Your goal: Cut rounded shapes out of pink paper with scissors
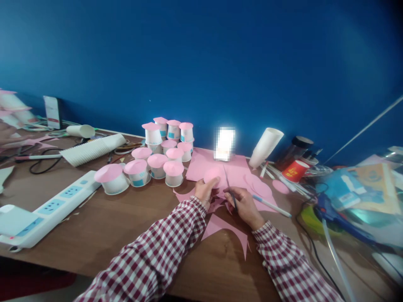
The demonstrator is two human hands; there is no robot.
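My left hand (205,191) pinches a round piece of pink paper (212,173) in front of me. A pair of scissors (231,189) is gripped in my right hand (245,205), its blades pointing away from me just right of that paper. Under and behind both hands lie pink paper sheets (201,161). Pink offcuts (223,228) with curved edges are scattered by my wrists. Cut pink circles (260,186) rest to the right, near a white and blue pen (272,205). Whether the blades touch the paper, I cannot tell.
Left of the sheets stand several paper cups (138,178) with pink tops, some stacked. A power strip (56,205) and cup stack (94,149) lie further left. A glue gun (343,224), red cup (296,171) and leaning cup stack (266,147) are right. Another person's hand (9,134) shows far left.
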